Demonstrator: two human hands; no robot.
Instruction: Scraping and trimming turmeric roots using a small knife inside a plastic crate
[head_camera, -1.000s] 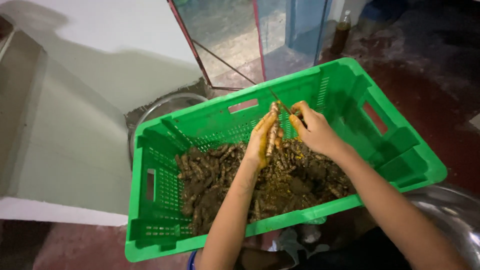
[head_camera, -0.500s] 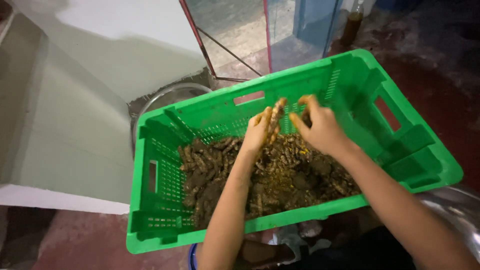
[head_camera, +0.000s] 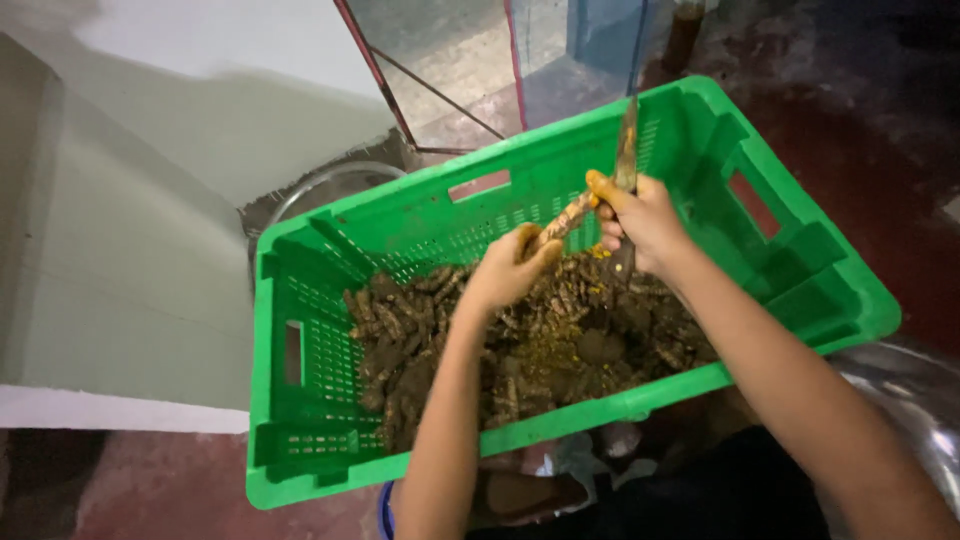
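Note:
A green plastic crate tilts in front of me, holding several muddy brown roots with yellow-orange flesh showing where they are cut. My left hand is closed around one long root, holding it up over the pile. My right hand, stained yellow, grips a knife whose blade points up and away, next to the root's far end. Both hands hover above the middle of the crate.
A round metal basin sits behind the crate's far left corner. A pale grey wall or slab fills the left. A red metal frame and wet floor lie beyond. Another shiny metal vessel shows at the right.
The hands have lifted from the pile. The knife now stands upright in my right hand, and the root in my left hand is raised toward it. The view shifted slightly.

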